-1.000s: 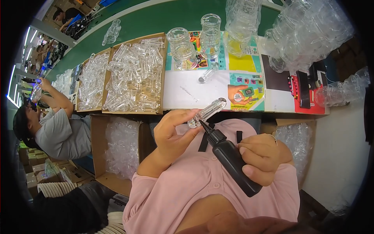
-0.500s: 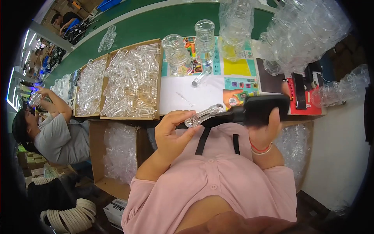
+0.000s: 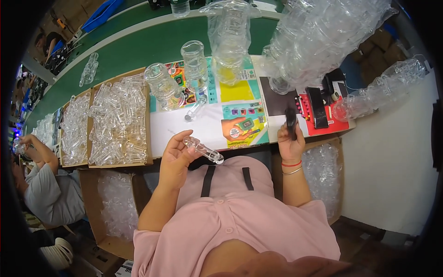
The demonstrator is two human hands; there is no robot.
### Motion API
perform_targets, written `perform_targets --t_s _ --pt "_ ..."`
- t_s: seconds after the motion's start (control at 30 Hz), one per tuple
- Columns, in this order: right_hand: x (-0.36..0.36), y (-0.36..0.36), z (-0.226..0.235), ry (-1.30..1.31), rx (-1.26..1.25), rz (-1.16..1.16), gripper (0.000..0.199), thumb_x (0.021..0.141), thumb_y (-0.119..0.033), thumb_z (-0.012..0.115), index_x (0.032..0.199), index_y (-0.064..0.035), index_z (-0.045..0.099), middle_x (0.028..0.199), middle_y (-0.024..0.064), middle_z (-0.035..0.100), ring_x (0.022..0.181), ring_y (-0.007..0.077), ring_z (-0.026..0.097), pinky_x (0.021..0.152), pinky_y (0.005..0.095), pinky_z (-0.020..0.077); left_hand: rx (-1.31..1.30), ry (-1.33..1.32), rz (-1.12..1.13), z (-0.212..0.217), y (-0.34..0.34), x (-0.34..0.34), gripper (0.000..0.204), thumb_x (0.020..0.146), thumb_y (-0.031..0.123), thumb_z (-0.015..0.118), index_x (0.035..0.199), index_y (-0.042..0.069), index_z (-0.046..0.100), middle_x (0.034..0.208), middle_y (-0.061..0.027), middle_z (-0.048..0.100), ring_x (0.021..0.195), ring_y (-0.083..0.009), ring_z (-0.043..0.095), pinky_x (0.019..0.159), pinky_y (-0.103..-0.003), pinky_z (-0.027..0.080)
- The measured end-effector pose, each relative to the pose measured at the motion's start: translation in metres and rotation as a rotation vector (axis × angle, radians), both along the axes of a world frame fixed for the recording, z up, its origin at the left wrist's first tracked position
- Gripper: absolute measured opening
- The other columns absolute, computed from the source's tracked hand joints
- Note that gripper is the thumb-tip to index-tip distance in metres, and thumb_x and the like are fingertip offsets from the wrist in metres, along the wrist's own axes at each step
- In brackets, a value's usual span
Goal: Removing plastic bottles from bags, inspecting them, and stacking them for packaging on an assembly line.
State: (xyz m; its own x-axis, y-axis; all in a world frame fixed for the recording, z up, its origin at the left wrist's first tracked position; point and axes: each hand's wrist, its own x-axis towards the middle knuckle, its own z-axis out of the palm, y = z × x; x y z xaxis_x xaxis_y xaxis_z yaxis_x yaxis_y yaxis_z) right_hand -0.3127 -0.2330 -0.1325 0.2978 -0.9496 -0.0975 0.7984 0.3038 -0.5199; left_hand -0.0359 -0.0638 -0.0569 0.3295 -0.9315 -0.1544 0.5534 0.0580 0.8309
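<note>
Clear glass is what the left hand [image 3: 174, 159] holds: a short transparent tube with a bulbous end [image 3: 203, 149], pinched between thumb and fingertips and lying slanted above the lap, just short of the table edge. The right hand [image 3: 290, 142] is closed around a slim black rod-shaped tool [image 3: 291, 122], held upright over the near edge of the white tabletop [image 3: 184, 134]. A red band and a thin bangle sit on that wrist.

Beside the knees on the left, an open brown cardboard carton [image 3: 87, 194] holds bagged clear glass pieces; a similar bagged heap lies on the right below the table.

On the table to the left, two shallow cardboard trays [image 3: 150, 124] sit side by side, packed with clear glass tubes. Beyond the colourful printed sheets [image 3: 240, 117], two upright clear glass jars [image 3: 194, 64] stand near each other, one loose tube lying before them. Farther back and right, large clear plastic bags of glassware [image 3: 318, 37] are piled high.
</note>
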Motion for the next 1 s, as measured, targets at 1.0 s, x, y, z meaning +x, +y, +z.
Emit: perform_targets --t_s 1.0 --pt "-0.001 -0.071 -0.007 0.978 -0.581 -0.447 0.035 0.082 -0.006 0.065 0.110 0.0003 0.046 0.103 0.0086 0.059 0.095 0.0159 0.056 0.088 0.0277 0.0427 0.078 0.296 -0.171 -0.007 -0.028 -0.020 0.028 0.086 0.009 0.058 0.112 0.002 0.049 0.099 -0.0097 0.061 0.087 -0.0194 0.063 0.082 -0.036 0.053"
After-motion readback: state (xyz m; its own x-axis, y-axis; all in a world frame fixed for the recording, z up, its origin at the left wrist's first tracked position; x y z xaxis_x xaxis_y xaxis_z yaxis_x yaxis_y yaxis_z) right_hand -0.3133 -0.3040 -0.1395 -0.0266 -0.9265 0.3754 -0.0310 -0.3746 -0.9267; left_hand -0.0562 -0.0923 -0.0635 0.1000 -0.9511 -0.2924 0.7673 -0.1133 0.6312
